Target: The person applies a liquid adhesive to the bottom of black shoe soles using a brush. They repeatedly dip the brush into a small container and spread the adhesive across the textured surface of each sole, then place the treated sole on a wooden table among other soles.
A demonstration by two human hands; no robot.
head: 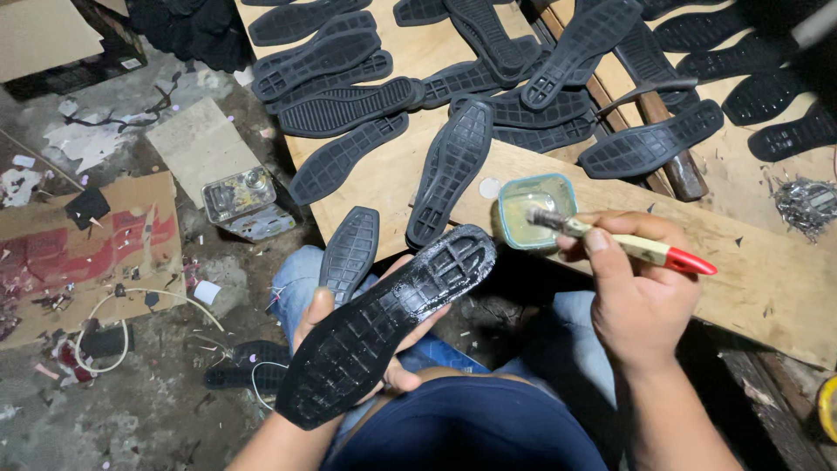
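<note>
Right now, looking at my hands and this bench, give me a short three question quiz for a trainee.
1. True or false: the left hand holds a black shoe sole.
2. What does the right hand hold?
A. hammer
B. brush
C. knife
3. Where is the brush's bristle end?

Key:
1. True.
2. B.
3. Over the small glue container at the edge of the wooden board.

Black grid-patterned sole, red-tipped pale brush, teal-rimmed tub of yellowish glue, blue jeans
</note>
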